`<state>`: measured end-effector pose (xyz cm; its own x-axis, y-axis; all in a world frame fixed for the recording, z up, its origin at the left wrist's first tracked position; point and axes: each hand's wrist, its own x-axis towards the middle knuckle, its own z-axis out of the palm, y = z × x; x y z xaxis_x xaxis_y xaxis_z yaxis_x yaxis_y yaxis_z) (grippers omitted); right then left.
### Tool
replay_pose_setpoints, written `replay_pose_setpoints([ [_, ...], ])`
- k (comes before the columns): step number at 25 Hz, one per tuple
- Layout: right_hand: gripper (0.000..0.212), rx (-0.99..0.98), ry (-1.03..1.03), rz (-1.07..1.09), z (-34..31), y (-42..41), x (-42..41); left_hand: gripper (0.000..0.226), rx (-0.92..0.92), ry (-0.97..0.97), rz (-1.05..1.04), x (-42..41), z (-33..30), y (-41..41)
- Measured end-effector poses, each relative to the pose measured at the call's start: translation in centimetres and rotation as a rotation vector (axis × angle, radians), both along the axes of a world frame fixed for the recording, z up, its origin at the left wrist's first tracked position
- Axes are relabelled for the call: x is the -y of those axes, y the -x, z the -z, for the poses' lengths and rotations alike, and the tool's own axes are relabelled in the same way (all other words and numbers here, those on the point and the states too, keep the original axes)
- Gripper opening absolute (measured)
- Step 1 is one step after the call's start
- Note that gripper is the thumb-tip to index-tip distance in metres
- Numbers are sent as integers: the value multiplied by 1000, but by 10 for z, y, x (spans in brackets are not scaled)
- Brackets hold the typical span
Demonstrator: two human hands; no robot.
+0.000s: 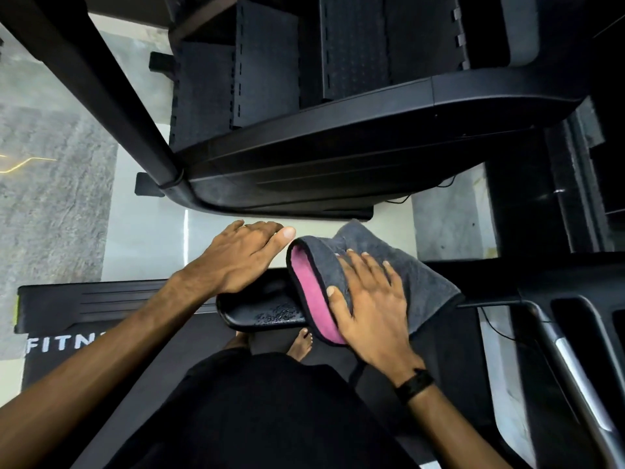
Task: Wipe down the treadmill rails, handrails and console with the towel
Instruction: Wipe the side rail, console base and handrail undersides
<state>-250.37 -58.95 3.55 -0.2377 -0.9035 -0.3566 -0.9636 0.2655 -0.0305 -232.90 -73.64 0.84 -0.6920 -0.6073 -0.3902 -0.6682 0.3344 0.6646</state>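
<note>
Head view, looking down onto a treadmill console (267,313). Right hand (368,309) flat on the towel (422,275) — fingers straight and slightly spread, pressing the grey cloth, pink underside folded outward at its left edge. Towel draped over the console's right part, wet droplets on the bare black surface beside it. Left hand (243,255) resting on the console's far left edge — fingers together, relaxed, holding nothing. Black wristband (414,384) on the right wrist.
</note>
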Motion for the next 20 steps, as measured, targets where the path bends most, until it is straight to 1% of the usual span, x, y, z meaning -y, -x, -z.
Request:
replay_pose_setpoints([
  [2, 60, 41, -69, 37, -1, 4, 22, 54, 3, 11, -12, 2, -1, -2],
  [3, 52, 106, -154, 78, 2, 7, 39, 45, 4, 3, -32, 3, -3, -3],
  [4, 48, 188, -255, 123, 7, 10, 58, 42, -3, -7, -59, 3, -4, -5],
  [5, 50, 248, -375, 152, 13, 11, 78, 41, -12, -9, -83, 3, -5, -6],
  [7, 59, 287, -574, 172, 25, 5, 111, 42, -16, -11, -123, 1, -9, -10],
  [8, 62, 279, -637, 173, 30, 0, 119, 43, -15, -14, -132, -1, -8, -12],
  [9, 62, 269, -654, 164, 33, -4, 121, 44, -14, -20, -137, -2, -5, -14],
  [11, 53, 262, -554, 143, 26, -11, 110, 46, -7, -44, -144, -2, -1, -18],
  [13, 45, 238, -363, 100, 13, -16, 86, 45, -41, -64, -165, -2, 1, -22],
  [15, 50, 141, -165, 22, 4, -28, 52, 45, -91, -64, -192, -1, 4, -25],
  [16, 57, 85, -115, -32, 0, -38, 36, 47, -109, -66, -206, 0, 5, -27],
  [17, 62, 44, -74, -71, -3, -47, 22, 52, -123, -69, -226, 2, 7, -28],
  [19, 65, 21, 4, -70, -1, -53, 12, 62, -132, -67, -267, 5, 11, -30],
  [20, 64, 31, -20, -71, -1, -51, 21, 63, -131, -67, -276, 6, 12, -30],
])
